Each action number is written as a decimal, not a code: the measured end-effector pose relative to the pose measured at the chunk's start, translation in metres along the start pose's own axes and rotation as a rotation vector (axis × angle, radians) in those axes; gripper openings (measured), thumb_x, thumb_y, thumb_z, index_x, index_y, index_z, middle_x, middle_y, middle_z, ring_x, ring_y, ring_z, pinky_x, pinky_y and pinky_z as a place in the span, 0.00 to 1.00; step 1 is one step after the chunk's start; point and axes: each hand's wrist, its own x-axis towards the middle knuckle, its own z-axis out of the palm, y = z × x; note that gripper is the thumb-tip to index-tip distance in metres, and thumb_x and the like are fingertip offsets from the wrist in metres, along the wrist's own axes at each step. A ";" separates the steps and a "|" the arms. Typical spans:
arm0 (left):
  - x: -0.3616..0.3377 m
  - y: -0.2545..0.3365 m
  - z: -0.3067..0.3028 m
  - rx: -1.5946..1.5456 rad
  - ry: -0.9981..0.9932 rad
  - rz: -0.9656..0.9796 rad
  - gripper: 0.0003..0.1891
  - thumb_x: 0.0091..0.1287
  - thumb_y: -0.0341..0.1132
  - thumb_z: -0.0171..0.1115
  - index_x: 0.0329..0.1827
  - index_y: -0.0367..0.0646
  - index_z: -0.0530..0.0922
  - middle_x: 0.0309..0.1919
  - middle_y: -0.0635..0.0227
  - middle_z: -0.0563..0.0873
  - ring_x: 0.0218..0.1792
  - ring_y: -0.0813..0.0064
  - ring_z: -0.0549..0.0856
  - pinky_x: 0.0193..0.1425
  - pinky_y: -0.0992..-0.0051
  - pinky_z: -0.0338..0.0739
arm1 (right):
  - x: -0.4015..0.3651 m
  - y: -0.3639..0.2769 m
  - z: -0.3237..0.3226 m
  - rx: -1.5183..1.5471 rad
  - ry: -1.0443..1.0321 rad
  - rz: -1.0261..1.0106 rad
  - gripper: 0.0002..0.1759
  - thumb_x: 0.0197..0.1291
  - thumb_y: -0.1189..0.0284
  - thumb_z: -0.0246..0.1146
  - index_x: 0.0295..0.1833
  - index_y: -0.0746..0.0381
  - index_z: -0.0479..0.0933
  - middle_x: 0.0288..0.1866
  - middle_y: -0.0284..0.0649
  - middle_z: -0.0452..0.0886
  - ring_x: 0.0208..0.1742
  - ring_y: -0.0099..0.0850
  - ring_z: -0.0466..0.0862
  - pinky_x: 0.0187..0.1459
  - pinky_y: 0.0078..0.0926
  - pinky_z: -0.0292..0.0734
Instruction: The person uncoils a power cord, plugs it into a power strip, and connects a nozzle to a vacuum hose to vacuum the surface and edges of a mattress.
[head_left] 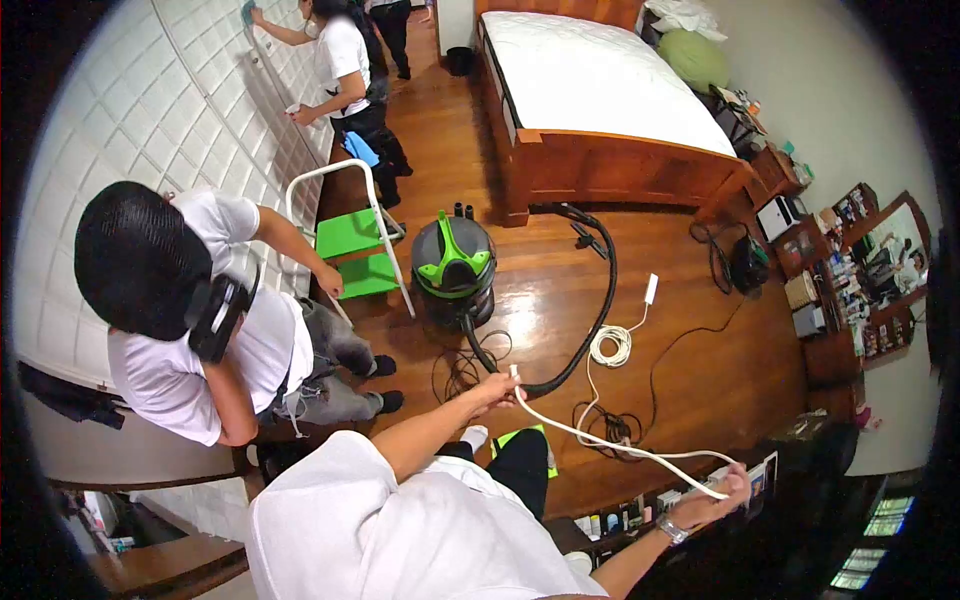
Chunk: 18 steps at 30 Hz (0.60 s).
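My left hand (497,388) grips a white cable (600,440) near one end, above the wooden floor. My right hand (725,490), a watch on its wrist, holds the same cable farther along, so it stretches between both hands. Beyond my left hand the cable runs to a loose white coil (610,345) on the floor and ends in a white plug block (651,288). A grey and green vacuum cleaner (453,265) stands just past my left hand, its black hose (597,320) curving across the floor.
A person in a white shirt (200,330) bends beside a white stepladder with green steps (355,250). Another person (345,70) wipes the white panelled wall. A wooden bed (600,110) stands behind. Black cords (610,425) lie underfoot; cluttered shelves (830,290) line the right wall.
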 end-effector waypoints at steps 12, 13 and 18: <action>0.033 0.076 0.034 0.006 0.078 0.071 0.11 0.84 0.44 0.53 0.53 0.45 0.74 0.41 0.64 0.89 0.34 0.80 0.86 0.40 0.78 0.86 | 0.008 0.074 0.085 -0.313 -0.233 0.090 0.18 0.80 0.67 0.58 0.41 0.72 0.73 0.37 0.51 0.76 0.38 0.46 0.75 0.45 0.42 0.73; 0.039 0.080 0.034 -0.019 0.071 0.088 0.11 0.84 0.43 0.53 0.53 0.46 0.74 0.41 0.64 0.89 0.34 0.80 0.86 0.40 0.77 0.87 | 0.007 0.079 0.090 -0.320 -0.255 0.178 0.18 0.80 0.66 0.58 0.41 0.72 0.74 0.38 0.51 0.76 0.38 0.47 0.75 0.45 0.43 0.72; 0.077 0.120 0.051 -0.131 0.245 0.060 0.15 0.86 0.43 0.47 0.64 0.43 0.71 0.50 0.59 0.89 0.38 0.75 0.87 0.48 0.72 0.87 | 0.042 0.146 0.130 -0.441 -0.318 0.345 0.19 0.79 0.64 0.60 0.41 0.71 0.76 0.39 0.50 0.78 0.40 0.47 0.77 0.47 0.44 0.73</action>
